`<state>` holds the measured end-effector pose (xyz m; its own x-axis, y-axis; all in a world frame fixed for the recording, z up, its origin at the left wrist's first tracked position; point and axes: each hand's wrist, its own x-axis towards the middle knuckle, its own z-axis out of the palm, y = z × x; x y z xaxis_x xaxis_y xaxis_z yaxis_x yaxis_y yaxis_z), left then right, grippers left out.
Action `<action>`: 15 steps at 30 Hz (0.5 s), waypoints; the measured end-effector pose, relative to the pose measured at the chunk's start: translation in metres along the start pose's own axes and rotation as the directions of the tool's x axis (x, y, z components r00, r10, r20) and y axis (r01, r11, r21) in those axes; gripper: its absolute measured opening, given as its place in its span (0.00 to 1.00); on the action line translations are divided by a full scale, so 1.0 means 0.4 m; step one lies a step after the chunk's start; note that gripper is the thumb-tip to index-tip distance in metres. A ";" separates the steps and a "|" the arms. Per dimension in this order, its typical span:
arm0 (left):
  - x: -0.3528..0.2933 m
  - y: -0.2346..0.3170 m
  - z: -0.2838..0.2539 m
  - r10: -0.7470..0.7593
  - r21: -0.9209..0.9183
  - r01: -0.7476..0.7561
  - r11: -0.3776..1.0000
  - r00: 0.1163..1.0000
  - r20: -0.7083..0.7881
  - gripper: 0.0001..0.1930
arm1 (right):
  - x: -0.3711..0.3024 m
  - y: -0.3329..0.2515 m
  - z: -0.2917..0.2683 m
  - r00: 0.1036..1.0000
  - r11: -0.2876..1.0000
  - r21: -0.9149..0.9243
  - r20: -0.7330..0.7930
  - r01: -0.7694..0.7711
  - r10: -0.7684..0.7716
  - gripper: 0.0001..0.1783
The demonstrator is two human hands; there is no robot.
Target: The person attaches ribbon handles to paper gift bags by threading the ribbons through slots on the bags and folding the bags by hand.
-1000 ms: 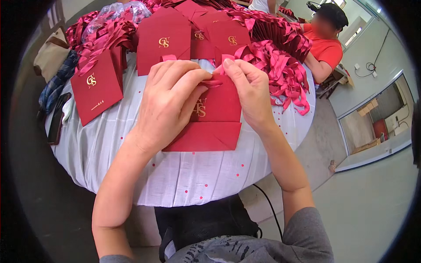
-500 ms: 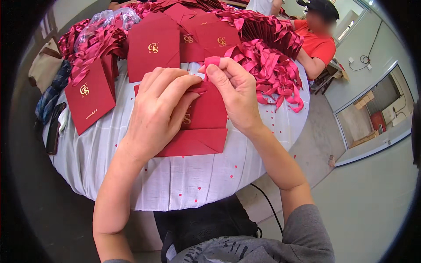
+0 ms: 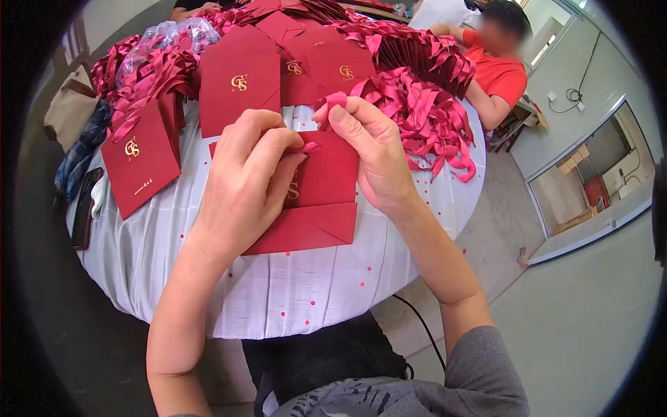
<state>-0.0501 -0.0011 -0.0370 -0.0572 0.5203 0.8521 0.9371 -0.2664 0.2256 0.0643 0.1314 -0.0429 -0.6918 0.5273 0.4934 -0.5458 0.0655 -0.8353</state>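
A flat dark red paper bag (image 3: 309, 226) with gold print lies in front of me on the white tablecloth (image 3: 278, 313), its folded bottom toward me. My left hand (image 3: 240, 177) rests over its left part, thumb and fingers pinched on a short piece of crimson ribbon (image 3: 310, 147) near the upper part of the bag. Just past the bag's upper right corner, my right hand (image 3: 379, 156) is closed, with a ribbon loop (image 3: 338, 99) between thumb and bent forefinger. Whether both pieces belong to one ribbon is hidden.
Several red bags (image 3: 240, 87) with gold print stand behind, more bags (image 3: 142, 160) at the left. A heap of loose ribbons (image 3: 424, 118) lies at the right. A dark phone-like object (image 3: 85, 208) is at the left edge. A person in red (image 3: 500, 80) sits at the far right.
The view has shifted slightly. Both hands keep their pinches on the ribbon, and the bag lies in nearly the same place.
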 end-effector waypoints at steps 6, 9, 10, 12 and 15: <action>-0.001 -0.003 0.008 0.073 0.068 -0.071 0.995 0.997 -0.025 0.11 | -0.001 -0.002 0.005 1.000 1.000 0.002 0.006 -0.022 0.022 0.10; -0.001 -0.006 0.014 0.139 0.128 -0.133 0.983 0.990 -0.039 0.11 | 0.000 0.004 0.006 1.000 1.000 0.008 0.009 -0.024 0.024 0.10; -0.003 -0.009 0.017 0.172 0.154 -0.164 0.974 0.984 -0.043 0.11 | 0.000 0.005 0.006 1.000 1.000 0.008 0.011 -0.023 0.023 0.10; -0.007 -0.015 0.026 0.197 0.189 -0.186 0.964 0.979 -0.043 0.10 | -0.001 0.006 0.006 0.999 0.999 0.022 0.026 -0.024 0.023 0.09; -0.010 -0.015 0.023 0.218 0.221 -0.204 0.954 0.975 -0.037 0.10 | -0.001 0.004 0.010 1.000 1.000 0.002 0.028 -0.015 0.015 0.09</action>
<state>-0.0521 0.0059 -0.0462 0.1354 0.4195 0.8976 0.9814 -0.1811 -0.0634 0.0620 0.1280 -0.0434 -0.7126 0.5043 0.4877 -0.5364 0.0564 -0.8421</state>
